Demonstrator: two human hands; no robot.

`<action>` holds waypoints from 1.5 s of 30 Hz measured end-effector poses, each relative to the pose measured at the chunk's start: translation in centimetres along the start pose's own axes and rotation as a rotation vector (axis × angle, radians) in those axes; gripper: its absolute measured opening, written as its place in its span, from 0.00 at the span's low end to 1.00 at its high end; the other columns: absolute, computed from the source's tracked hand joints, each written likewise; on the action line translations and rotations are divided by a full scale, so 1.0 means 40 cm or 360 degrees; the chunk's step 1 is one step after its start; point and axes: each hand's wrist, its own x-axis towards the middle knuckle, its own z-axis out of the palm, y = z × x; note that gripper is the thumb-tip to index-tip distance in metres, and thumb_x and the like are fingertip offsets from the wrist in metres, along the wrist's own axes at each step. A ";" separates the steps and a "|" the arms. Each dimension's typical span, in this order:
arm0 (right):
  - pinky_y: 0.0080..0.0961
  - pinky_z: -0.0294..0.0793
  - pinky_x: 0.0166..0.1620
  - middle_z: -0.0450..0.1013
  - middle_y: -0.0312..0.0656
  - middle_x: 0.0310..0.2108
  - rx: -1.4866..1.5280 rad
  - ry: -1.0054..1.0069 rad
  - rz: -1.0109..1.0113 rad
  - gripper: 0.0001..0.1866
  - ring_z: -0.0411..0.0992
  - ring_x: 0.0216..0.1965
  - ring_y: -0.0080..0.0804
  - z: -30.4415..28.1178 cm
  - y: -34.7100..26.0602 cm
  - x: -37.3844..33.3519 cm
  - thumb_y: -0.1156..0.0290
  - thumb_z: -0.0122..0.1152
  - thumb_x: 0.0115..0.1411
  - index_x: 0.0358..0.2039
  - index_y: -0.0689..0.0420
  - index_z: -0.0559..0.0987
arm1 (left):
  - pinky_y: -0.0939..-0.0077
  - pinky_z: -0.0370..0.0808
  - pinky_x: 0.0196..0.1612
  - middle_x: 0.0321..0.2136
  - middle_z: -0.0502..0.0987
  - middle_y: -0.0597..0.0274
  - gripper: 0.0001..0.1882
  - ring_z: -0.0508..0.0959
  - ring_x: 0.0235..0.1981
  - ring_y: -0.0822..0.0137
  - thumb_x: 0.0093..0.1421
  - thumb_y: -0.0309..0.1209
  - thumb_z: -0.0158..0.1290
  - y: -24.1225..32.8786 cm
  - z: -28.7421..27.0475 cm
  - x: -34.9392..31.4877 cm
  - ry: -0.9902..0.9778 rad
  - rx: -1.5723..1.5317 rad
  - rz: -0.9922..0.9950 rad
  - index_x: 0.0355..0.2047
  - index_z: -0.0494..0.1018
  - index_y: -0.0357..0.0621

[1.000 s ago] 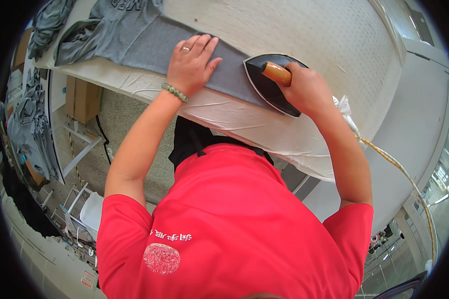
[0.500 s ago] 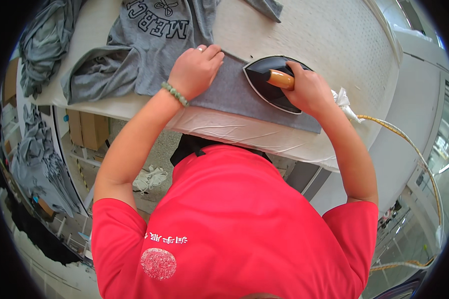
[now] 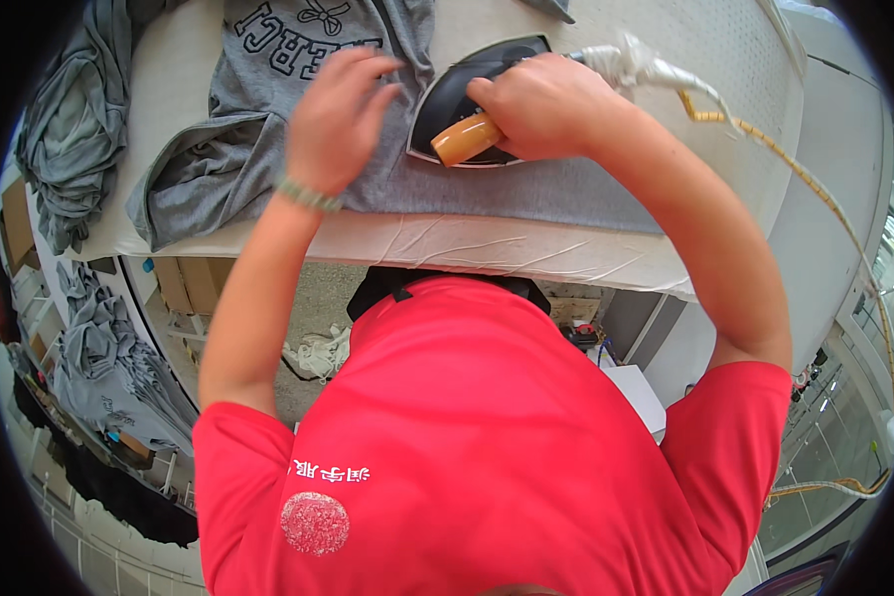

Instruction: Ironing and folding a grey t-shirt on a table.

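A black iron [image 3: 449, 102] with an orange-brown handle [image 3: 464, 141] sits over a grey, black-lettered garment [image 3: 392, 184], rumpled leftward, flatter rightward, along the worktop [image 3: 656, 25].

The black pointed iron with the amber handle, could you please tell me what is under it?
Grey knit fabric shows along the lower edge of the black pointed iron, and the off-white table cover beyond its upper edge. Whatever lies directly beneath its base is covered.

Black iron [image 3: 447, 104] in right grip [image 3: 546, 107] over gray garment [image 3: 407, 189]
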 end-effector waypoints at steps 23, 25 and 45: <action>0.46 0.81 0.45 0.83 0.55 0.35 0.0868 0.0192 0.1620 0.23 0.83 0.38 0.54 0.208 0.027 -0.377 0.56 0.69 0.64 0.52 0.58 0.79 | 0.66 0.76 0.41 0.41 0.84 0.59 0.16 0.80 0.38 0.63 0.71 0.43 0.59 -0.252 -0.287 -0.475 0.1446 -0.1644 -0.1863 0.47 0.80 0.43; 0.47 0.80 0.49 0.83 0.55 0.40 0.0846 0.0487 0.1668 0.22 0.82 0.45 0.57 0.261 0.140 -0.534 0.55 0.67 0.64 0.48 0.60 0.82 | 0.63 0.78 0.45 0.45 0.84 0.56 0.18 0.82 0.42 0.60 0.72 0.42 0.57 -0.243 -0.294 -0.463 0.1408 -0.1581 -0.1740 0.50 0.79 0.40; 0.38 0.81 0.48 0.83 0.46 0.40 0.0389 0.1789 0.0556 0.12 0.82 0.44 0.48 0.584 0.081 -0.640 0.78 0.60 0.56 0.40 0.57 0.83 | 0.58 0.87 0.41 0.45 0.83 0.42 0.21 0.86 0.40 0.50 0.64 0.37 0.58 0.426 -0.433 -0.108 0.2225 -0.0428 -0.0437 0.43 0.80 0.23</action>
